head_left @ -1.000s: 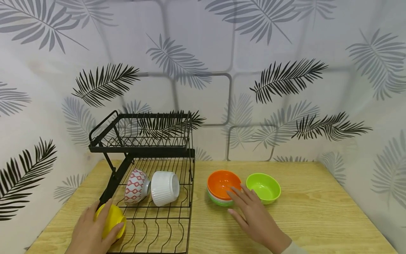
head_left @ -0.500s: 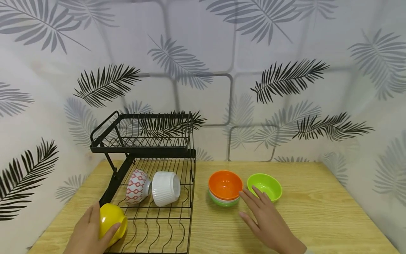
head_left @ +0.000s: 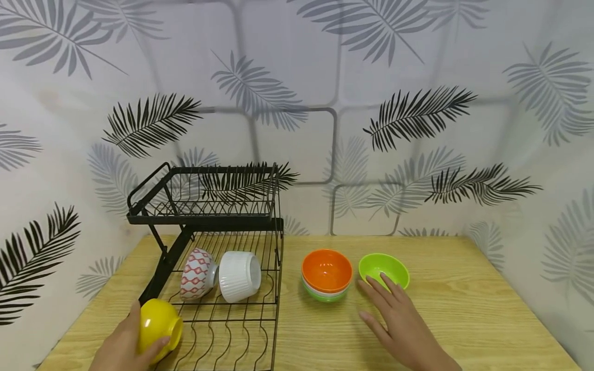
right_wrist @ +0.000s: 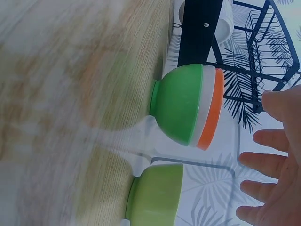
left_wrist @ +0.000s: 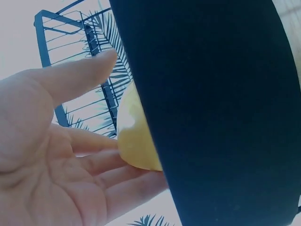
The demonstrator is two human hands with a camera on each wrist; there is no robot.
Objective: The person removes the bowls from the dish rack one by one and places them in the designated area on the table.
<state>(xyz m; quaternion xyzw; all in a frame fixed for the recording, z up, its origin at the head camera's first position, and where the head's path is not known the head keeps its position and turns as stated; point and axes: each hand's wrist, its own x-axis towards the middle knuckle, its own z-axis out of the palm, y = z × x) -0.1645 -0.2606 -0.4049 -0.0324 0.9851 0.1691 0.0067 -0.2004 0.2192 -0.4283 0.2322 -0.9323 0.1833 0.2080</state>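
Observation:
A yellow bowl [head_left: 158, 330] stands on its side at the front left of the black dish rack [head_left: 232, 319], its foot turned right. My left hand [head_left: 120, 340] is at the bowl's left; in the left wrist view the hand [left_wrist: 61, 155] has its fingers extended to the bowl [left_wrist: 134, 132] and its thumb apart from it. My right hand [head_left: 399, 324] hovers with spread fingers, overlapping the front rim of a lime green bowl [head_left: 385, 270] in the head view. Left of that stands a stack of bowls with an orange bowl [head_left: 327, 270] on top. Nothing is in the right hand [right_wrist: 277, 174].
Behind the yellow bowl, a red-patterned bowl [head_left: 197, 275] and a white ribbed bowl [head_left: 238, 277] lie sideways on the rack's lower tier. An upper wire shelf [head_left: 204, 206] overhangs the back. A leaf-print backdrop [head_left: 297, 103] closes off the wooden table [head_left: 473, 309].
My left hand's fingers have drawn back from over the yellow bowl to its left side. My right hand has shifted right, from in front of the orange bowl to the lime green one.

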